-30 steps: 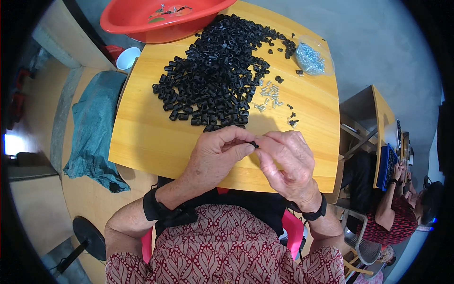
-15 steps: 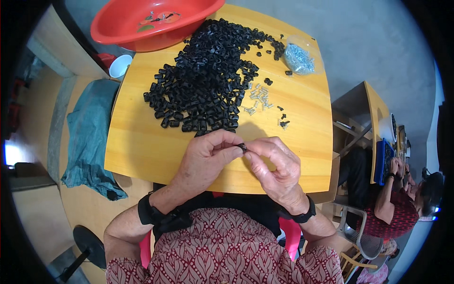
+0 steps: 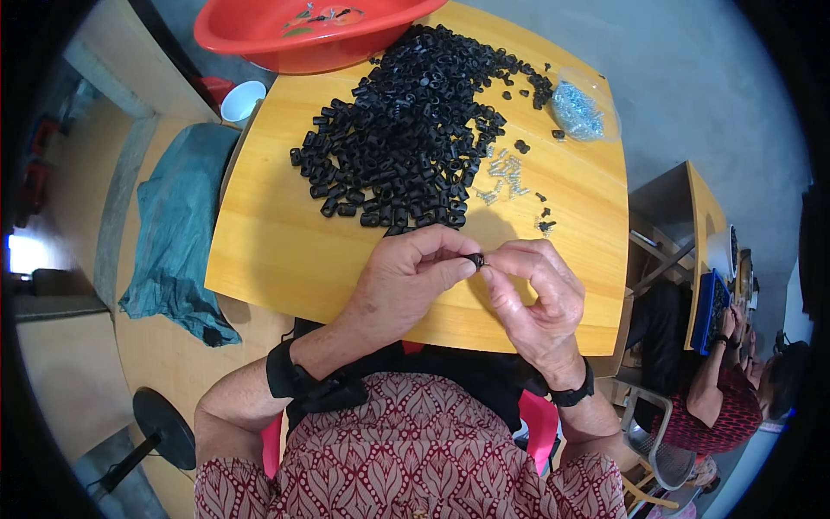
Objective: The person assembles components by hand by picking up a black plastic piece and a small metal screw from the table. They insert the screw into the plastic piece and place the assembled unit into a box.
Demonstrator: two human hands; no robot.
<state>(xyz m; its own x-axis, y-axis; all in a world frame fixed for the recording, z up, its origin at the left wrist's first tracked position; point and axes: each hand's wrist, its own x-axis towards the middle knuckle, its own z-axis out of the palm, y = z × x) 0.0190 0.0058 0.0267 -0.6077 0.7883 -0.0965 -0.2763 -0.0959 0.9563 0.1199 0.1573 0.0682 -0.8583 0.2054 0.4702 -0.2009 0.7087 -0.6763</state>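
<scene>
My left hand [image 3: 406,281] pinches a small black plastic part [image 3: 474,259] between thumb and forefinger, above the table's near edge. Close against it, my right hand [image 3: 540,298] has thumb and forefinger pressed together on something tiny at the part's end; it is too small to make out. Beyond my hands lies a big heap of black plastic parts [image 3: 406,130], many of them short, hollow pieces. To the right of the heap, small silvery springs or screws [image 3: 506,177] are scattered, with a few little black pieces [image 3: 545,227] nearer to my right hand.
A yellow wooden table [image 3: 277,251] carries everything. At its far left stands a red basin [image 3: 320,43], at its far right a clear bag of shiny metal pieces [image 3: 577,111]. A teal sack [image 3: 181,225] lies left. Another person [image 3: 726,389] works at a table on the right.
The table and its contents appear shifted to the right in the picture and slightly up. Both hands stay together at the black part, and the right fingertips are now slightly farther from it.
</scene>
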